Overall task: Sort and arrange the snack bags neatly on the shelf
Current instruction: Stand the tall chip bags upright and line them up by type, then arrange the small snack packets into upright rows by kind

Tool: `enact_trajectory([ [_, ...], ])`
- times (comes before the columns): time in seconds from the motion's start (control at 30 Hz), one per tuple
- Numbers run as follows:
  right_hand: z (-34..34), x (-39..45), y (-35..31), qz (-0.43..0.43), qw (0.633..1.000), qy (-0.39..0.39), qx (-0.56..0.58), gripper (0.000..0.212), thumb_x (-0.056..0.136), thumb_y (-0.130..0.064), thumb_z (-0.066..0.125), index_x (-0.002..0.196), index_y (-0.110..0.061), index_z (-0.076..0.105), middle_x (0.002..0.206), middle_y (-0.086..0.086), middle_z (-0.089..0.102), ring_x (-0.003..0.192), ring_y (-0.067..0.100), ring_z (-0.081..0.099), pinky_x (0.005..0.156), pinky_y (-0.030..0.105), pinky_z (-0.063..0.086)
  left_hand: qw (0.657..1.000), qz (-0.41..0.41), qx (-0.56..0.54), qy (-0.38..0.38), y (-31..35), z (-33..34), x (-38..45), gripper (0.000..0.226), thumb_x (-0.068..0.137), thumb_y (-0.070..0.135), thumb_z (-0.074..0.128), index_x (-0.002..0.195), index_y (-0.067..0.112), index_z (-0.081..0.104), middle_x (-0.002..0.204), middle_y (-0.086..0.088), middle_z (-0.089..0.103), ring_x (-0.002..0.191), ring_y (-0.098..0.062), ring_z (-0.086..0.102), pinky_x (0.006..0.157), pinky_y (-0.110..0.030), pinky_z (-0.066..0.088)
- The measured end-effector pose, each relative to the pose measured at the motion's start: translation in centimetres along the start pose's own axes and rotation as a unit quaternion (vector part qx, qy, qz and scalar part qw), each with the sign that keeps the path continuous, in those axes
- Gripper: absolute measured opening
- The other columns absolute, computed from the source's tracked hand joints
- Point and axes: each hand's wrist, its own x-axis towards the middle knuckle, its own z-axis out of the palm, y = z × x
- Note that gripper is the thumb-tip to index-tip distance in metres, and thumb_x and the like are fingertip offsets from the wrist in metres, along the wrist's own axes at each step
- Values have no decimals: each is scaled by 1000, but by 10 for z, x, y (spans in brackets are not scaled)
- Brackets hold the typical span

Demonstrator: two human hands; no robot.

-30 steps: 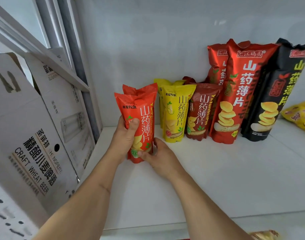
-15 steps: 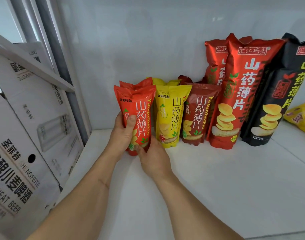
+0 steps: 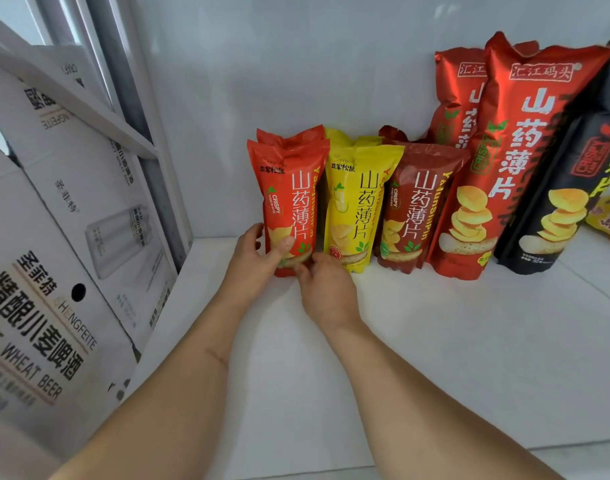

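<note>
Orange snack bag stands leftmost on the shelf, touching the yellow bag; left hand grips its base, right hand pinches it. Seating step; next, probably release without toppling it.

Your left hand grips the small orange bag low at its side, and your right hand pinches its bottom edge. The bag stands upright on the white shelf, touching the yellow bag.
</note>
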Motion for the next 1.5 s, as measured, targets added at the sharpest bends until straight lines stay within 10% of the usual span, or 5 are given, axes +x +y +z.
enact_trajectory([
  [0.3, -66, -36, 26, -137, 940, -92, -299, 33, 103, -31, 37, 117, -14, 61, 116, 8, 60, 107, 30, 57, 74, 35, 41, 905, 74, 409, 90, 13, 5, -57, 52, 98, 52, 48, 138, 20, 50, 129, -5, 62, 108, -27, 62, 77, -39, 55],
  [0.8, -217, -83, 118, -175, 921, -100, -334, 36, 104, -30, 35, 120, -14, 62, 117, 8, 60, 106, 29, 56, 79, 35, 42, 831, 227, 508, 4, 71, 151, -145, 23, 85, 31, 71, 93, 9, 72, 86, -8, 69, 75, -33, 67, 55, -33, 44],
  [1.07, -340, -92, 215, -145, 914, -65, -374, 34, 104, -30, 35, 117, -14, 61, 114, 7, 60, 104, 29, 56, 72, 33, 36, 808, 311, 500, -11, 135, 282, -170, 37, 102, 41, 41, 123, 19, 61, 118, -2, 63, 107, -25, 59, 80, -35, 46],
  [1.5, -457, -41, 332, -57, 923, 26, -381, 31, 101, -35, 43, 109, -16, 66, 107, 5, 64, 96, 29, 61, 71, 35, 45, 829, 355, 426, -76, 195, 461, -129, 32, 96, 38, 54, 110, 14, 70, 105, -5, 69, 91, -29, 65, 67, -37, 50],
])
